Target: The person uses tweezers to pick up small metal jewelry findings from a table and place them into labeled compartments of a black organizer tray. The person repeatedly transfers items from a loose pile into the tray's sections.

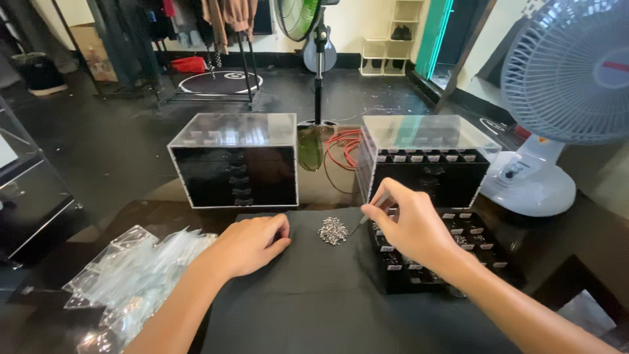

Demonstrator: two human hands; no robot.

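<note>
A small heap of tiny silver metal pieces (333, 231) lies on a black cloth mat (308, 288). My right hand (409, 223) pinches thin tweezers (362, 221), whose tip reaches the right edge of the heap. My left hand (252, 244) rests on the mat to the left of the heap, fingers curled, holding nothing that I can see. Under my right hand lies a black tray with small labelled compartments (475, 246).
Two black drawer boxes with clear covers (234, 160) (429, 154) stand behind the mat. Several clear plastic bags (134, 275) are piled at the left. A white desk fan (557, 98) stands at the right. Red cable (341, 147) lies between the boxes.
</note>
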